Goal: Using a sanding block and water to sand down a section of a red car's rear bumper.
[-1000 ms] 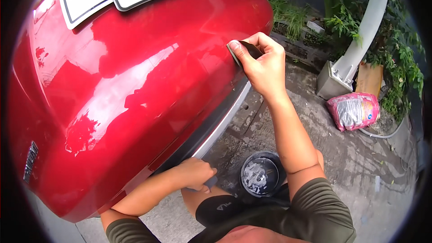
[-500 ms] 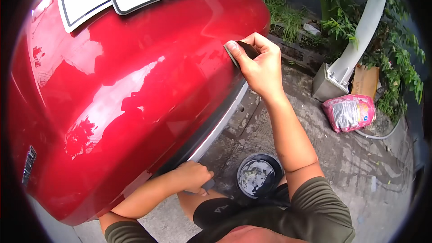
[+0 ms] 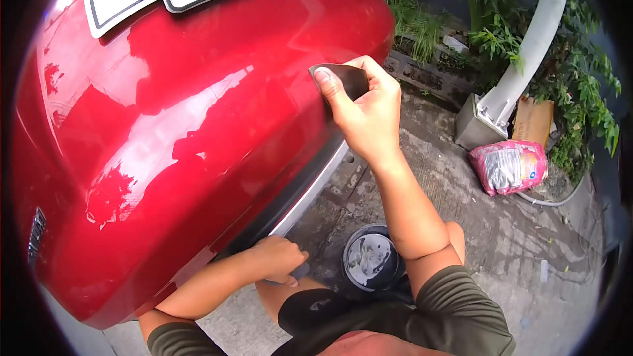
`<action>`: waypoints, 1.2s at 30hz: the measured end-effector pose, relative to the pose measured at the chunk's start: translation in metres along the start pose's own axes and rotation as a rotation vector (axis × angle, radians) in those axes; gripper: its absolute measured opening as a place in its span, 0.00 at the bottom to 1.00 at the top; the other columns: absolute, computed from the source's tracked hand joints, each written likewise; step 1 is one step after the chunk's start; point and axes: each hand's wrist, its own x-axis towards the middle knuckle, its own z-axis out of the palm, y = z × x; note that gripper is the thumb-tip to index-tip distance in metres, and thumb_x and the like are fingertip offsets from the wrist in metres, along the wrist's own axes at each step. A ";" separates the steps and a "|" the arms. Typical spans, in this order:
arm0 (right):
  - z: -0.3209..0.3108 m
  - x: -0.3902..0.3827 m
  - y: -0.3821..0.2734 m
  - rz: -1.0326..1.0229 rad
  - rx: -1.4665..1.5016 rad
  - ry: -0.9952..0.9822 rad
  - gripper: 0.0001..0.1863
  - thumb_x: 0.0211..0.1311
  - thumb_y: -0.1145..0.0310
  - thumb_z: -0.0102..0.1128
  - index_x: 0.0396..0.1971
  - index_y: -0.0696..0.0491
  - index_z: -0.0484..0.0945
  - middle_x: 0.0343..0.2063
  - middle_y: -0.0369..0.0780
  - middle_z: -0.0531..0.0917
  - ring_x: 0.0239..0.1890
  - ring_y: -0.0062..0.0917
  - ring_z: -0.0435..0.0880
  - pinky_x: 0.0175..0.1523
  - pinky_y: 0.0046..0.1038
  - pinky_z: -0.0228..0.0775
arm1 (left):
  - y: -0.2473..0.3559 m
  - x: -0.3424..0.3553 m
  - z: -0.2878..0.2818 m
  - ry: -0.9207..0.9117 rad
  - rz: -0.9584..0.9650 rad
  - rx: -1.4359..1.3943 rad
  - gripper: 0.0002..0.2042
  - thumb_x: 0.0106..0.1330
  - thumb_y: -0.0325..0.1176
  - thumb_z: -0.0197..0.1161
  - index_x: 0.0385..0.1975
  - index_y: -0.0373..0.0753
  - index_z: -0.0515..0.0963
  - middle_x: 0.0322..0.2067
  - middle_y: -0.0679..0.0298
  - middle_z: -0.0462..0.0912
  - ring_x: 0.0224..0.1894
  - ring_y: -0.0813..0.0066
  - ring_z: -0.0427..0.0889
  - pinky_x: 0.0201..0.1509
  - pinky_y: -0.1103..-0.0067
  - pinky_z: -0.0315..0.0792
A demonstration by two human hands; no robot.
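Observation:
My right hand (image 3: pixel 369 115) pinches a dark, bent sheet of sandpaper (image 3: pixel 351 79) between thumb and fingers. Its edge meets the glossy red car bumper (image 3: pixel 264 102), near the lower right rim of the painted panel. Below the bumper's dark lower trim, my left hand (image 3: pixel 280 258) is closed around a small grey piece (image 3: pixel 299 273). Most of that piece is hidden by the fingers, so its kind is unclear. The left forearm runs along the underside of the bumper.
A dark bucket (image 3: pixel 346 257) holding cloudy water stands on the wet concrete by my legs. White plates (image 3: pixel 125 6) sit high on the car. To the right are a pink bag (image 3: pixel 506 166), cardboard (image 3: pixel 533 120), a pale post (image 3: pixel 537 33) and plants.
My right hand has shifted left and slightly down along the bumper with the sandpaper, which now shows more of its dark face. My left hand stays almost in place.

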 end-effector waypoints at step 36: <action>0.021 -0.014 -0.026 -0.244 -0.026 0.061 0.19 0.60 0.69 0.77 0.20 0.59 0.73 0.19 0.43 0.76 0.21 0.29 0.74 0.30 0.30 0.68 | 0.001 0.002 0.005 -0.070 -0.019 0.053 0.30 0.57 0.55 0.75 0.51 0.36 0.81 0.35 0.51 0.90 0.41 0.49 0.90 0.43 0.58 0.83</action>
